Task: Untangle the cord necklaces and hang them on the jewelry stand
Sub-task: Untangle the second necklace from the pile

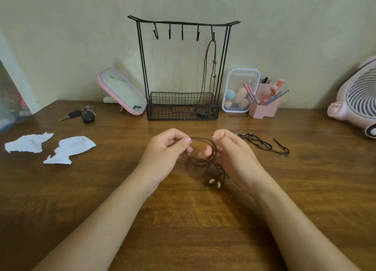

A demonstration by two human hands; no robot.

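Pinching a strand of the brown cord necklace (200, 160) between thumb and forefinger, the left hand (165, 148) holds it above the middle of the table (183, 220). The right hand (234, 152), just beside it, has its fingers curled round the other side of the same loops. The cord hangs between both hands in several tangled coils, and its pale beads (215, 183) dangle low, at or just above the wood (which of the two I cannot tell). A black cord necklace (264, 145) lies flat on the table just right of the right hand. The jewelry stand (173, 106) is upright at the far edge, midway along it, with one light brown necklace (214, 62) hanging from its rightmost hook down into the stand's base. Left of the stand a pink mirror (122, 91) leans and keys (86, 115) lie; two torn paper scraps (69, 147) sit near the left edge. Right of the stand are a clear box of sponges (238, 91), a pink brush holder (264, 109) and a pink fan (358, 100).
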